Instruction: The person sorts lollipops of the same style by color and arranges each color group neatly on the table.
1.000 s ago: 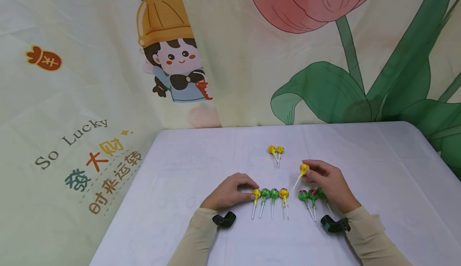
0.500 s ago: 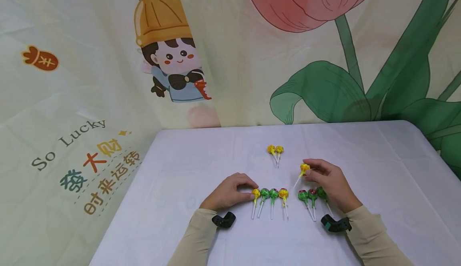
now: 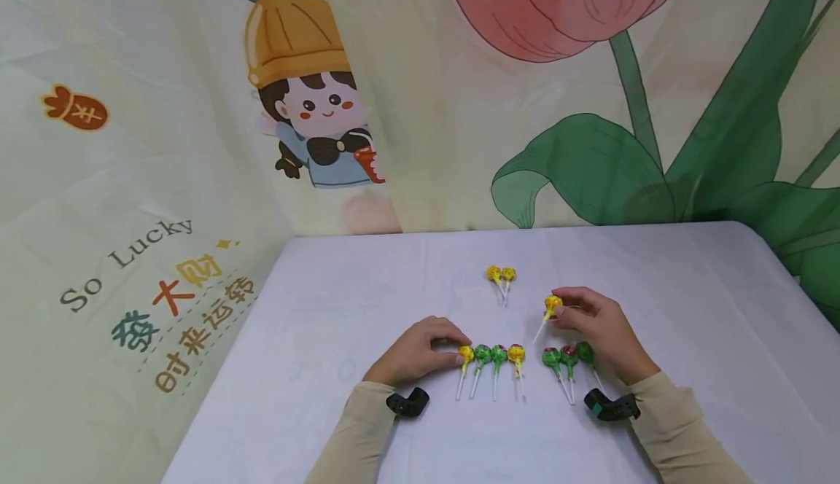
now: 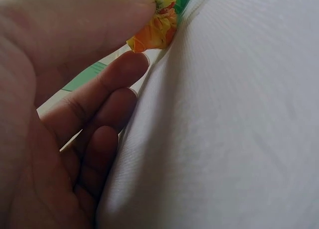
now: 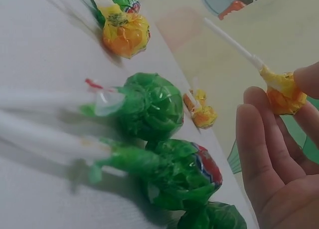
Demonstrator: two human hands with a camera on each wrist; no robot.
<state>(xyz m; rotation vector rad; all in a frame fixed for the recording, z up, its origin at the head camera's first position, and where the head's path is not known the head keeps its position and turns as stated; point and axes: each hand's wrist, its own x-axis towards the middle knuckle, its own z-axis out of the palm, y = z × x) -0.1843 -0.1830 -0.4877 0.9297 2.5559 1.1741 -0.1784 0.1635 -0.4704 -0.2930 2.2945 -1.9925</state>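
My left hand (image 3: 420, 350) rests on the table at the left end of a row of lollipops. Its thumb and index finger pinch the wrapped head of a yellow lollipop (image 3: 466, 353), seen partly behind the thumb in the left wrist view (image 4: 155, 33). Beside it lie two green lollipops (image 3: 482, 354) and another yellow lollipop (image 3: 516, 353). Held by thumb and fingertips, a yellow lollipop (image 3: 553, 305) hangs above the table in my right hand (image 3: 604, 331), its white stick slanting down left. Below that hand lie three green lollipops (image 3: 568, 354), the rightmost partly hidden.
Two more yellow lollipops (image 3: 502, 275) lie together farther back, their sticks crossing or nearly so. A white cloth covers the table (image 3: 367, 280). Behind its far edge hangs a printed backdrop (image 3: 433, 105). Black wrist cameras (image 3: 408, 401) sit on both wrists.
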